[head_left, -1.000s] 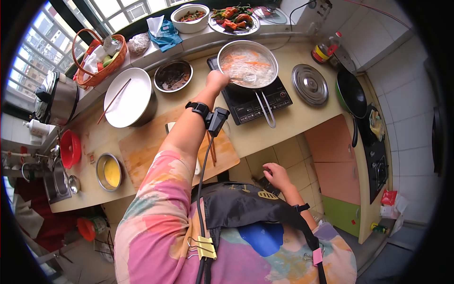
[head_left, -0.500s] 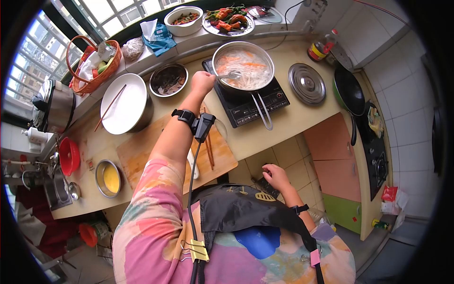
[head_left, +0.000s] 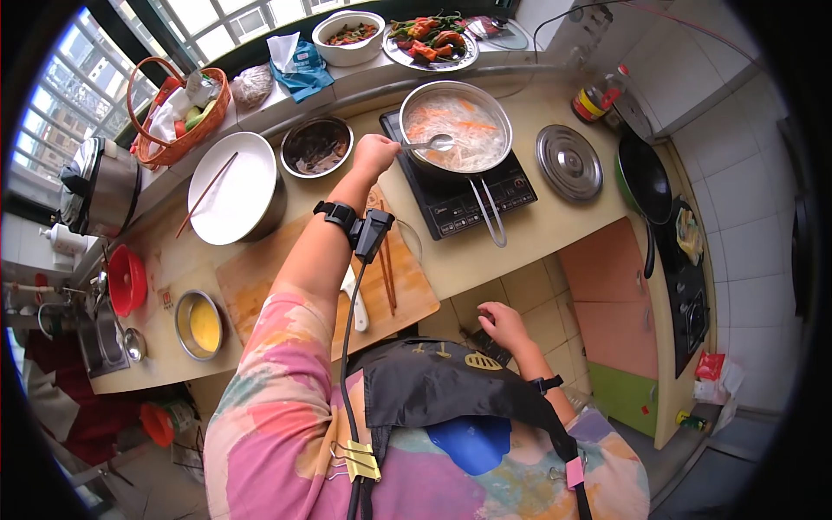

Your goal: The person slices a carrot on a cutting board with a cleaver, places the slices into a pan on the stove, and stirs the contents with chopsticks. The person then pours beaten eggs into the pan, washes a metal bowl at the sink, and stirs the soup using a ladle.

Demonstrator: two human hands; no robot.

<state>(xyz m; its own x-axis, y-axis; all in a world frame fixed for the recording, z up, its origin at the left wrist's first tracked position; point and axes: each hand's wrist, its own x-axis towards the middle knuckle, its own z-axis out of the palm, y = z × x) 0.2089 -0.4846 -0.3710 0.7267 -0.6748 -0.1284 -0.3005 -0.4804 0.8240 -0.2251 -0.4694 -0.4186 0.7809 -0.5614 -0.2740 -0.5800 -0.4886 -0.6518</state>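
Note:
My left hand (head_left: pixel 376 157) is closed around the handle of a metal spoon (head_left: pixel 439 142). The spoon's bowl is over the near-left part of a steel pot (head_left: pixel 509 139), which contains pale shreds and orange strips (head_left: pixel 472 124) in liquid. Under the pot is a black induction cooker (head_left: pixel 451 224); the pot's wire-like handle (head_left: pixel 494 221) points toward me. Close to my body, below the counter edge, my right hand (head_left: pixel 503 326) hangs with its fingers curled in and nothing visible in them.
A cutting board (head_left: pixel 251 282) bears chopsticks (head_left: pixel 386 276) and a white-handled knife (head_left: pixel 359 308). Nearby are a large white bowl (head_left: pixel 227 195), a bowl of dark food (head_left: pixel 316 149) and a bowl of yellow liquid (head_left: pixel 205 324). A pot lid (head_left: pixel 569 163) and wok (head_left: pixel 643 178) are right.
The view has shifted slightly, so the counter appears lower and farther right. The spoon's bowl shows a little more clearly above the food. My right hand keeps its pose.

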